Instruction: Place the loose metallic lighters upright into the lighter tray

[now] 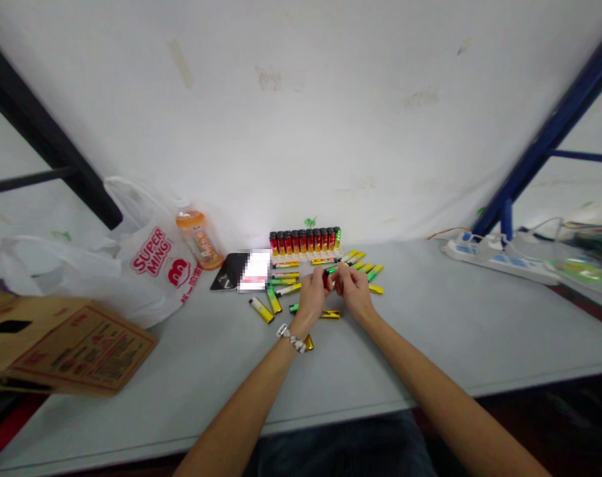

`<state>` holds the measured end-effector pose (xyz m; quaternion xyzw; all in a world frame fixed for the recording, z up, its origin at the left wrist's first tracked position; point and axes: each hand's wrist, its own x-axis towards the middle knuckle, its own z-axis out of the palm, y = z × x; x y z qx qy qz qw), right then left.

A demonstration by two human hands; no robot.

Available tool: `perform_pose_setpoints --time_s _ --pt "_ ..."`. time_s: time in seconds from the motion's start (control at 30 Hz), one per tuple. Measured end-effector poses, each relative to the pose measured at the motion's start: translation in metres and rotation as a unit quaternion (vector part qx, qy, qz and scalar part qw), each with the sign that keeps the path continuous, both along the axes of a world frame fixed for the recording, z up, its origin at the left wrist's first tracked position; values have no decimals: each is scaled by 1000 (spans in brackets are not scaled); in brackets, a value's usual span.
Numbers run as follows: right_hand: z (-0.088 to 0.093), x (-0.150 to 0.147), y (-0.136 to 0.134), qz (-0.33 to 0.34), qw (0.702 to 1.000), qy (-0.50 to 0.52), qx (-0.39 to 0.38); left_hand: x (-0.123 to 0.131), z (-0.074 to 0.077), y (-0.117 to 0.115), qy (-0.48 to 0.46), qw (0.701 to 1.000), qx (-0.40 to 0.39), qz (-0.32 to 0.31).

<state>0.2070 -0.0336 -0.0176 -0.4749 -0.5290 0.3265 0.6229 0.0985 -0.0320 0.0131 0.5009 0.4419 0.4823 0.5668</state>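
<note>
My left hand (pixel 312 294) is closed around a lighter (pixel 326 275), whose dark and red end shows at the fingertips. Right beside it, my right hand (pixel 355 291) has its fingers pinched together; what they grip is mostly hidden. A bit of green shows between the two hands. Behind them stands a row of upright lighters (pixel 305 242) with black tops, mostly red, with a green one at the right end. Loose lighters with yellow, green and pale bodies lie around both hands, among them a yellow one (pixel 261 310) to the left.
A dark flat device with a blurred bright screen (pixel 255 270) lies left of the lighters. Farther left are an orange drink bottle (pixel 199 240), a white plastic bag (pixel 156 265) and a cardboard box (pixel 82 344). A power strip (pixel 499 258) lies at right, near a blue metal post (pixel 553 136).
</note>
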Motion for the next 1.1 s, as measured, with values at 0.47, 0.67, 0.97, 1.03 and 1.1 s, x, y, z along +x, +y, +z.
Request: perform_pose_setpoints --time_s 0.47,0.67,0.97,1.03,1.1 --pt "1 -1 -3 22 999 24 -20 -5 5 -4 -37 999 -24 -26" --pt "2 1 -6 26 999 27 -18 -2 2 -2 24 1000 10 -1" --pt "8 2 -14 39 999 5 35 -2 1 -1 10 1000 -13 7" --pt "12 2 -15 49 997 -9 55 -2 0 -1 8 1000 -19 10" --pt "17 2 -16 43 995 -50 72 -1 -3 0 -2 1000 -17 7"
